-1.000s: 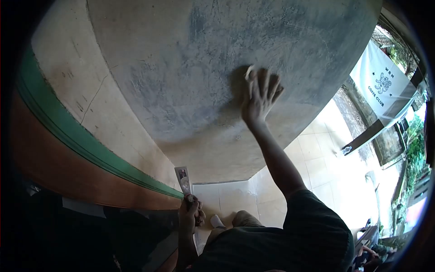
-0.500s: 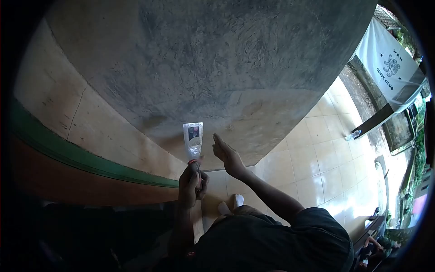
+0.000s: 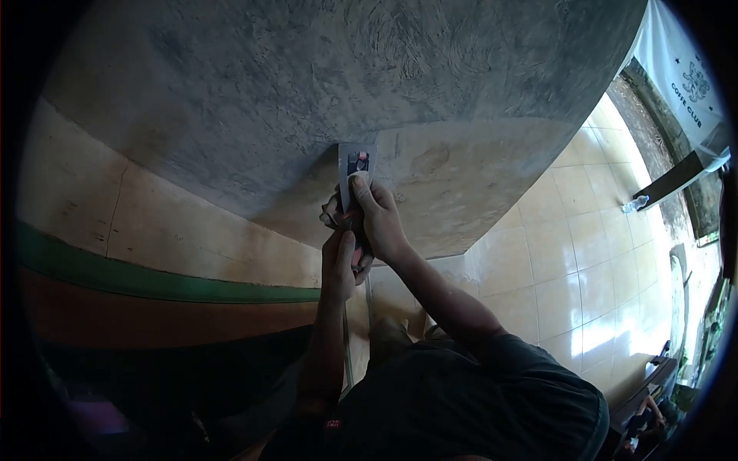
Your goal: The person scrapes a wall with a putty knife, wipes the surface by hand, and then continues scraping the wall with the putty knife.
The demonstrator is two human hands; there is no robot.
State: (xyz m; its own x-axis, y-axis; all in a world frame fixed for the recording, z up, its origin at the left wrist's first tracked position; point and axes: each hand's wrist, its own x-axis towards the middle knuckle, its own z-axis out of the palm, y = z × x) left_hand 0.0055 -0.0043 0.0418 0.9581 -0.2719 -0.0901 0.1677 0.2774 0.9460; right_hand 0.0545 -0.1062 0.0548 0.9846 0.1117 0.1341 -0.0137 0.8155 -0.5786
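A putty knife [image 3: 344,173] with a wide metal blade and a dark label points up toward the wall. My left hand [image 3: 339,261] is closed around its handle, low on the tool. At the blade, my right hand [image 3: 382,217] grips with the thumb pressed on the face and the fingers behind it. The blade's top edge overlaps the wall [image 3: 453,146] where rough grey plaster meets a smoother tan band. Part of the handle is hidden by the fingers.
On the left runs a ledge with a green stripe [image 3: 154,284]. Glossy floor tiles [image 3: 538,253] spread to the right, with a plastic bottle [image 3: 636,203] beside a post. A white banner [image 3: 684,69] hangs at the upper right. Another person [image 3: 644,422] shows at the lower right.
The putty knife has moved up, closer to the grey plaster. My right hand, flat and apart before, has come onto the blade. My left hand still holds the handle.
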